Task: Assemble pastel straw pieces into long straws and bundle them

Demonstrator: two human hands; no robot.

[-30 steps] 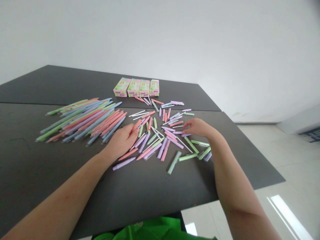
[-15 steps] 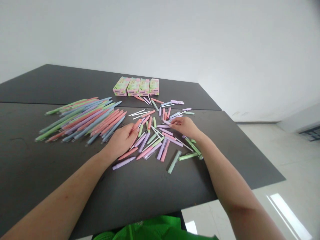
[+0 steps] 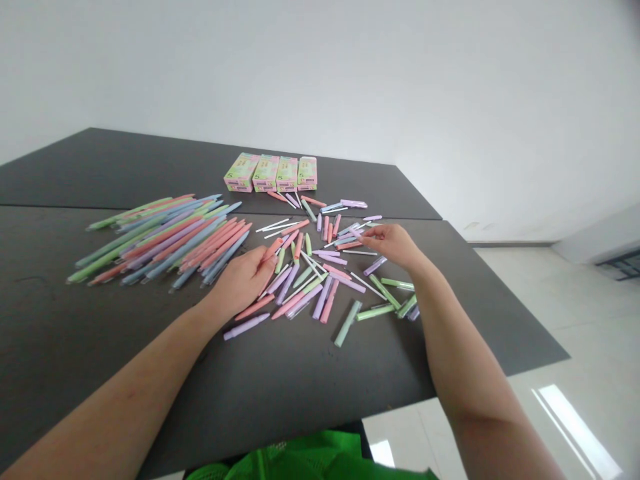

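My left hand (image 3: 243, 281) is closed around a coral pen barrel (image 3: 273, 248), its open end poking up past the thumb. To the right, my right hand (image 3: 393, 244) pinches a small lavender pen part (image 3: 355, 233) at its fingertips, just over the scattered pieces. Between and below the hands lie loose pen parts: lavender barrels (image 3: 287, 285), clear-ended green caps (image 3: 375, 312), a grey-green cap (image 3: 348, 324) and white refills (image 3: 367, 285). A separate lavender barrel (image 3: 247, 327) rests near my left wrist.
A large pile of long pens (image 3: 165, 241) in coral, blue, green and lavender lies at the left. Several green-and-pink boxes (image 3: 265, 173) stand in a row farther back. The dark table (image 3: 280, 393) has a seam across it, and a white wall rises behind.
My right hand has moved right and slightly away from me, with the lavender part at its fingertips. A lavender cap and green caps formerly behind it now show. My left hand stays put.
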